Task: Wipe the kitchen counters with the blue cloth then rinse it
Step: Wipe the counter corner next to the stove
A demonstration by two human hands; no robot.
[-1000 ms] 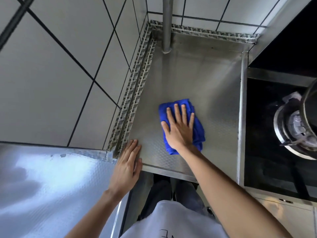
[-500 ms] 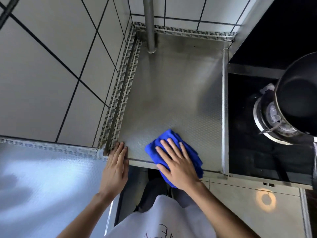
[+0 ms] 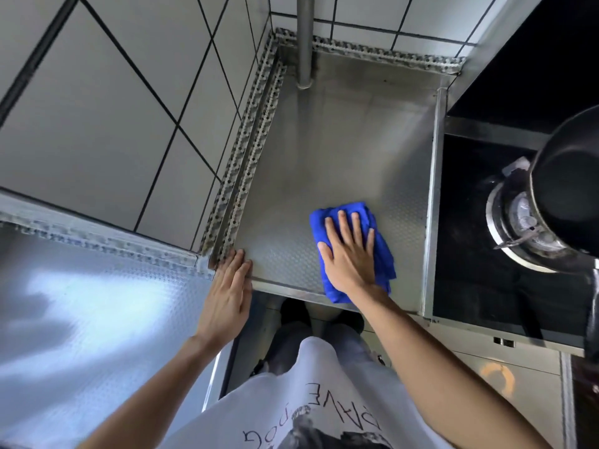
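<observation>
one blue cloth [image 3: 351, 222], one pot [image 3: 567, 189], two hands.

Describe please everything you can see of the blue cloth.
The blue cloth is bright blue, soft-looking fabric, folded or bunched into a thick pad with uneven edges. It lies on the textured steel counter near its front edge, one corner hanging slightly over the edge. The right hand presses flat on it with straight, spread fingers, covering its middle. The left hand does not touch it.

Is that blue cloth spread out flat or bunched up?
Bunched up. The blue cloth shows thick folds and layered edges under the flat right hand on the steel counter.
</observation>
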